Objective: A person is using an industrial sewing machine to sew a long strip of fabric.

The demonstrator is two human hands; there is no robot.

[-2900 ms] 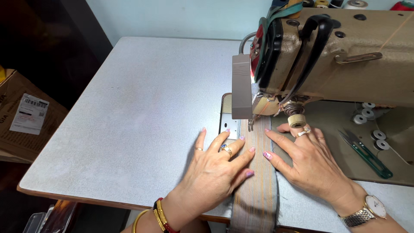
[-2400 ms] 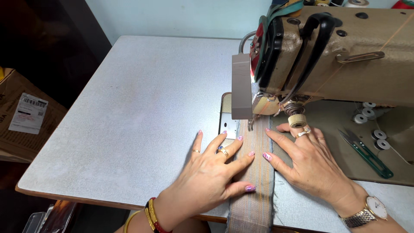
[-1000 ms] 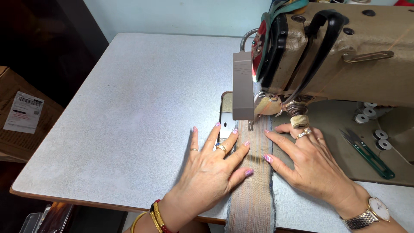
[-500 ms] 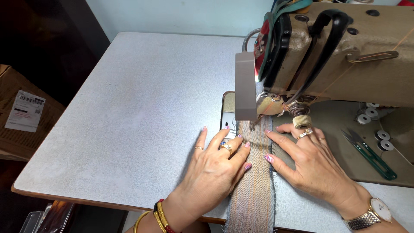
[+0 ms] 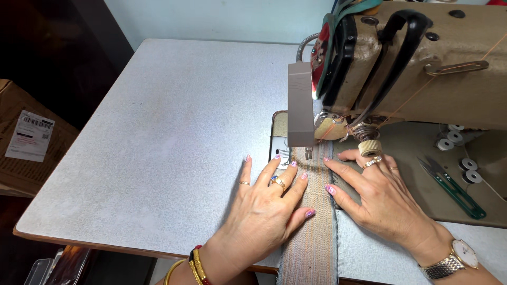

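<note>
**Both my hands flat on the strip at the sewing machine**

My left hand [image 5: 269,208] lies open and flat, fingers spread, palm down on the left edge of the striped fabric strip [image 5: 311,232]; it grips nothing, only presses. My right hand [image 5: 377,198] lies just as flat on the strip's right edge, fingers stretched toward the sewing machine [image 5: 401,68], clasping nothing.

The strip runs from the table's near edge straight up under the machine's head, its far end at the presser foot [image 5: 308,153], between my two hands. The grey table [image 5: 158,132] spreads out to the left of the machine. To the right of the machine's needle end, on the machine bed, lie green-handled thread snips [image 5: 454,187] and a few bobbins [image 5: 467,169]. Far left of the machine, off the table, sits a cardboard box [image 5: 21,142].
</note>
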